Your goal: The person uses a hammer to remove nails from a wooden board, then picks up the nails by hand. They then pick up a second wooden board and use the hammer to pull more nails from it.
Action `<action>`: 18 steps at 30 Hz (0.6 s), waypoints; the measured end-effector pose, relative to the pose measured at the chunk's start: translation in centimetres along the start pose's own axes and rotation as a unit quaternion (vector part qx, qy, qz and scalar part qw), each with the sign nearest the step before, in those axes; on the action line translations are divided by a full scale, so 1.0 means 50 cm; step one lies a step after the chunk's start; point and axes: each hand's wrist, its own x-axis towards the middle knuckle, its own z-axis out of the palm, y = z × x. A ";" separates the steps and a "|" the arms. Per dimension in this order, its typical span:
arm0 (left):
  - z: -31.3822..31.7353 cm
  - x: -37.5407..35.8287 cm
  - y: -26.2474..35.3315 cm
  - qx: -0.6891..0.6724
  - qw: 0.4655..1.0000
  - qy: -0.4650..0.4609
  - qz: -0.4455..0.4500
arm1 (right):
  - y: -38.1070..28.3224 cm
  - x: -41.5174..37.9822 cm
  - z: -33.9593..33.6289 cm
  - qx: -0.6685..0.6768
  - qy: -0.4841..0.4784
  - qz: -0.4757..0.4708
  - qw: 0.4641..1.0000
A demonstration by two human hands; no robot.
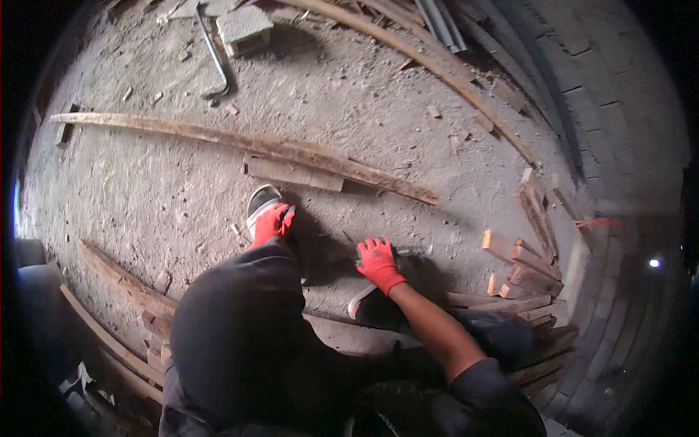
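Note:
My left hand (273, 221), in a red glove with dark fingertips, is low over my dark shoe (264, 198) with the white rim. Its fingers are curled and partly hidden. To the right, my right hand (378, 264) wears a matching red glove, fingers bent down close to the floor beside my other shoe (362, 298). A slim greyish piece (415, 250) shows just past this glove; I cannot tell whether the hand grips it. Ahead of both hands lies a long rough timber strip (291, 149), with a short flat board (295, 172) against its near side.
A pry bar (212, 58) lies on the dusty concrete near a pale block (245, 30). Cut wood pieces (528, 269) are piled at the right. Another long strip (429, 62) curves across the top right. More planks (127, 280) lie at the left.

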 end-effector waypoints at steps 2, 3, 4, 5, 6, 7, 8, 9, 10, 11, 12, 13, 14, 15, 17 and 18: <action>0.008 -0.001 -0.004 0.020 1.000 0.002 -0.025 | -0.002 -0.023 -0.079 0.020 -0.028 -0.005 0.999; 0.011 0.001 -0.009 0.036 0.999 0.021 0.009 | 0.014 -0.037 -0.111 0.091 -0.050 0.008 0.995; 0.013 0.002 -0.008 0.038 0.999 0.029 0.013 | 0.030 -0.060 -0.144 0.087 -0.041 0.006 0.995; 0.022 -0.001 -0.027 -0.006 1.000 0.020 -0.004 | 0.048 -0.085 -0.178 0.151 -0.062 0.064 0.985; 0.018 0.005 -0.036 -0.048 0.999 0.012 -0.019 | 0.070 -0.104 -0.204 0.214 -0.080 0.119 0.966; 0.012 0.014 -0.056 -0.133 0.989 -0.050 -0.036 | 0.108 -0.128 -0.216 0.292 -0.057 0.104 0.949; -0.006 0.015 -0.062 -0.182 0.978 -0.079 -0.063 | 0.143 -0.155 -0.220 0.368 -0.040 0.089 0.925; -0.023 0.014 -0.060 -0.206 0.971 -0.088 -0.080 | 0.162 -0.186 -0.239 0.369 -0.036 0.085 0.925; -0.051 0.017 -0.058 -0.212 0.969 -0.077 -0.099 | 0.175 -0.223 -0.271 0.465 0.022 0.045 0.884; -0.080 0.013 -0.053 -0.210 0.970 -0.055 -0.111 | 0.177 -0.246 -0.295 0.556 0.082 0.003 0.827; -0.111 0.006 -0.050 -0.210 0.970 -0.028 -0.122 | 0.175 -0.256 -0.284 0.561 0.089 -0.002 0.823; -0.143 -0.007 -0.049 -0.210 0.969 -0.001 -0.128 | 0.166 -0.264 -0.255 0.547 0.080 0.049 0.832; -0.175 -0.021 -0.047 -0.210 0.968 0.027 -0.133 | 0.156 -0.269 -0.229 0.532 0.070 0.099 0.838; -0.207 -0.041 -0.043 -0.211 0.966 0.058 -0.136 | 0.119 -0.259 -0.219 0.541 0.157 0.106 0.819; -0.273 -0.094 -0.044 -0.205 0.962 0.123 -0.133 | 0.115 -0.225 -0.193 0.590 0.081 0.127 0.793; -0.304 -0.121 -0.048 -0.195 0.960 0.157 -0.123 | 0.111 -0.200 -0.165 0.629 -0.004 0.159 0.761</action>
